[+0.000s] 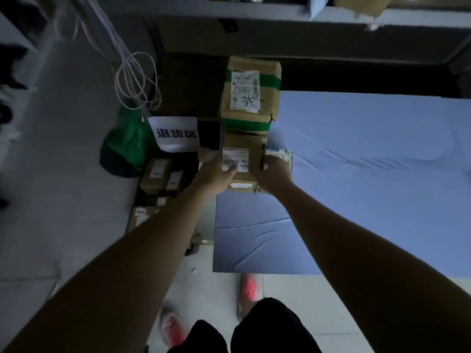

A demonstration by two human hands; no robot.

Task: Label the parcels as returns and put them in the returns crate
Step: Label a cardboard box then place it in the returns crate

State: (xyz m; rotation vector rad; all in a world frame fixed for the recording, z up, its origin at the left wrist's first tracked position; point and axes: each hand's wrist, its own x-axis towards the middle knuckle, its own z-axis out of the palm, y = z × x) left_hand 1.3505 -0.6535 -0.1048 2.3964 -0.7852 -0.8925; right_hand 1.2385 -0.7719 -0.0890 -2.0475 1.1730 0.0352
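A small brown cardboard parcel point(251, 154) with a white shipping label sits at the left edge of the blue table point(356, 174). My left hand point(216, 174) grips its left side, thumb on the label. My right hand point(274, 174) grips its right side. Behind it lies a bigger brown parcel point(251, 93) bound with green tape, bearing a scribbled label. A flat white-labelled packet point(281, 154) lies just right of the held parcel, partly under my right hand. Left of the table, the dark returns crate point(163, 182) holds several labelled boxes, with a white sign point(175, 133) above.
A green bag point(130, 141) stands on the floor left of the crate. White cables point(135, 80) hang in loops above it. A shelf point(254, 11) with cardboard runs along the back. My feet in pink shoes stand on the grey floor by the table's near edge.
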